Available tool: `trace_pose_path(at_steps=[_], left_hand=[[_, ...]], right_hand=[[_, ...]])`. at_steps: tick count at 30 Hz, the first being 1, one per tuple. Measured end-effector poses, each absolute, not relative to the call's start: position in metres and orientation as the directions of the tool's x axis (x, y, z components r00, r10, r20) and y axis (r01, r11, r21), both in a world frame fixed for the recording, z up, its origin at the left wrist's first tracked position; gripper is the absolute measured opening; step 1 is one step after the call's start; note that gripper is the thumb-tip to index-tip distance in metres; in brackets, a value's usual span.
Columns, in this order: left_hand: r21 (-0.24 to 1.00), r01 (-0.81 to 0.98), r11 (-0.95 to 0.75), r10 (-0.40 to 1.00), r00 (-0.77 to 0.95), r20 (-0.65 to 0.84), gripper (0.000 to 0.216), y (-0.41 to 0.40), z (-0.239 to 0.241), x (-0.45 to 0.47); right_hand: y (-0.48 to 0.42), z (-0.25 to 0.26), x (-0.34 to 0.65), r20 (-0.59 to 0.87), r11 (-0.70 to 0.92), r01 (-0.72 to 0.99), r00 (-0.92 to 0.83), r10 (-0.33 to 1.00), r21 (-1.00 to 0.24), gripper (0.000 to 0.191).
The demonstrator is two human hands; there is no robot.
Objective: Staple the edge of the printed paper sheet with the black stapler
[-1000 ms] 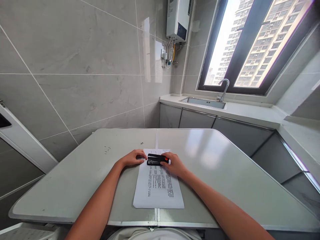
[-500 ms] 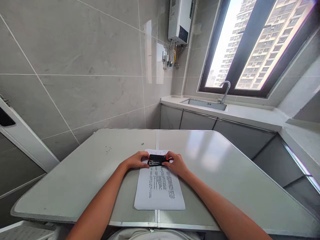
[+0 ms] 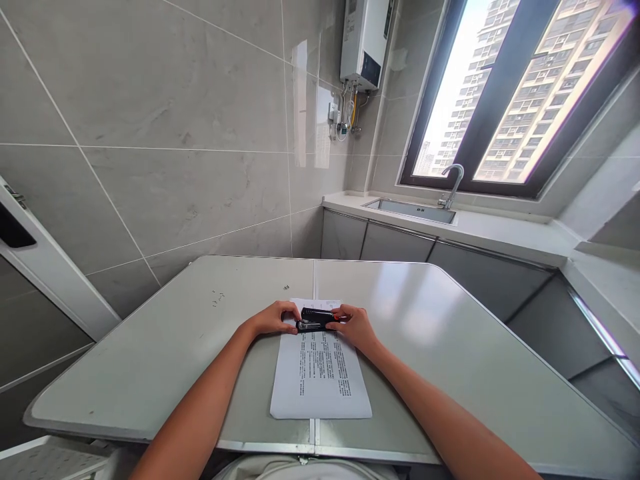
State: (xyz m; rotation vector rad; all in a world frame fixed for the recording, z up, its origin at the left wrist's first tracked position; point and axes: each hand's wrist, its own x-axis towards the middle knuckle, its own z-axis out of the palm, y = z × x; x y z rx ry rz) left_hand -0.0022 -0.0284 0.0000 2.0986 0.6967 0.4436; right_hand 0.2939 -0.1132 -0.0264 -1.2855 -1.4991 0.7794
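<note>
A black stapler (image 3: 319,315) lies sideways between my hands, over the upper part of a printed sheet of paper (image 3: 320,400). Its top arm is tilted up from the base at the left end, and a metal strip shows in the gap. My left hand (image 3: 273,319) pinches the left end of the stapler with thumb and fingers. At the other end, near a small red part, my right hand (image 3: 356,327) grips the stapler. The fingertips partly cover both ends.
Several loose staples (image 3: 218,297) lie on the pale table (image 3: 150,360) to the left, and a small cluster of staples (image 3: 287,287) sits beyond the paper. Behind the table, a counter holds a sink (image 3: 415,210) with a tap (image 3: 453,183).
The stapler's top arm has lifted away from its base at the left end, widening the gap. Both hands stay on the stapler. The view has shifted slightly.
</note>
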Motion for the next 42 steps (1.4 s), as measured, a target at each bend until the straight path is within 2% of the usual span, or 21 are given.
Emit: trace_pose_path(at_steps=[5,9,12,14,16,18,21,24,26,27,29,32,34,36,42], left_hand=[[0.808,0.323,-0.493,0.628,0.775,0.073,0.036,-0.028,-0.001,-0.004],[0.783,0.348,-0.515,0.626,0.777,0.066,0.033,-0.028,0.002,-0.004],[0.768,0.349,-0.537,0.614,0.786,0.072,0.030,-0.031,0.007,-0.003],[0.765,0.352,-0.539,0.616,0.785,0.073,0.029,-0.033,0.009,-0.002],[0.768,0.358,-0.531,0.622,0.780,0.067,0.028,-0.034,0.010,-0.001],[0.772,0.364,-0.521,0.623,0.781,0.052,0.028,-0.034,0.009,-0.002],[0.786,0.363,-0.500,0.622,0.783,0.034,0.039,-0.033,0.010,-0.003],[0.845,0.286,-0.452,0.695,0.707,0.132,0.056,-0.032,0.014,-0.003],[0.925,0.133,-0.355,0.783,0.583,0.217,0.053,-0.031,0.018,-0.002],[0.961,0.036,-0.274,0.819,0.533,0.213,0.050,-0.030,0.019,-0.002],[0.991,-0.124,-0.041,0.848,0.520,0.101,0.046,-0.029,0.021,-0.001],[0.928,-0.176,0.327,0.764,0.628,-0.151,0.042,-0.027,0.018,-0.001],[0.861,-0.168,0.480,0.699,0.667,-0.260,0.039,-0.026,0.015,0.000],[0.819,-0.164,0.549,0.659,0.689,-0.303,0.034,-0.026,0.012,0.002],[0.807,-0.175,0.564,0.644,0.706,-0.297,0.027,-0.026,0.006,0.005]], right_hand=[[-0.112,-0.029,0.295,0.235,0.196,0.344,0.075,0.969,-0.918,0.034],[-0.115,-0.026,0.294,0.276,0.240,0.377,0.042,0.960,-0.894,0.033],[-0.118,-0.020,0.290,0.343,0.319,0.412,-0.016,0.939,-0.853,0.028],[-0.120,-0.018,0.286,0.378,0.374,0.441,-0.084,0.922,-0.816,0.031],[-0.122,-0.016,0.282,0.378,0.403,0.478,-0.152,0.913,-0.780,0.038],[-0.123,-0.016,0.279,0.373,0.409,0.522,-0.179,0.911,-0.748,0.036],[-0.124,-0.016,0.277,0.410,0.423,0.581,-0.164,0.897,-0.695,0.023],[-0.129,-0.013,0.278,0.559,0.511,0.603,-0.126,0.820,-0.613,0.019],[-0.134,-0.008,0.280,0.699,0.600,0.614,-0.108,0.707,-0.512,0.018],[-0.136,-0.005,0.282,0.763,0.644,0.626,-0.119,0.636,-0.440,0.020],[-0.140,-0.001,0.284,0.848,0.713,0.648,-0.194,0.494,-0.267,0.027],[-0.142,0.001,0.285,0.865,0.752,0.656,-0.334,0.375,-0.073,0.038],[-0.142,-0.001,0.285,0.841,0.752,0.659,-0.392,0.373,-0.026,0.039],[-0.142,-0.004,0.284,0.814,0.755,0.656,-0.430,0.390,-0.016,0.038],[-0.144,-0.003,0.284,0.750,0.795,0.606,-0.525,0.403,-0.003,0.036]])
